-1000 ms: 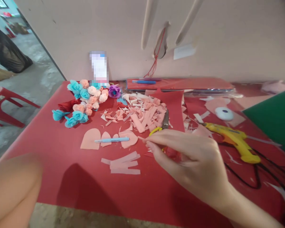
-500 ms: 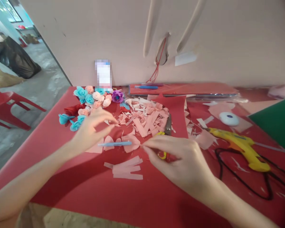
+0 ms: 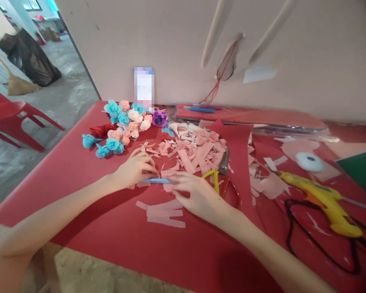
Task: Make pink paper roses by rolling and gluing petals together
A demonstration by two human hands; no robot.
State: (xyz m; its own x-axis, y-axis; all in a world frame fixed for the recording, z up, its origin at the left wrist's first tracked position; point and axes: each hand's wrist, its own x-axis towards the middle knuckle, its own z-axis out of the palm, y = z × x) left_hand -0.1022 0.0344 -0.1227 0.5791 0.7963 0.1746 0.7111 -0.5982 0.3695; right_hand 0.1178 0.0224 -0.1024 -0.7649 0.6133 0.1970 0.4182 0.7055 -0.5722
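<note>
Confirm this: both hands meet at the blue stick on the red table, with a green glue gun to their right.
Wrong colour: the glue gun is yellow, not green, as the head view shows. The left hand and right hand do meet at the blue stick on the red table.

— What lies under the left hand point(image 3: 134, 169)?
— Pink cut-outs point(image 3: 168, 187), mostly covered. Its fingers also hide one end of the blue pen point(image 3: 155, 180). Whether either hand, left or right hand point(image 3: 195, 193), truly pinches anything, I can't tell.
— And at the table's point(image 3: 79, 179) far edge?
— A standing card point(image 3: 144, 86), pixelated and unreadable. At the right edge the picture cuts off the green sheet point(image 3: 361, 171) and the black cord point(image 3: 287, 215).
</note>
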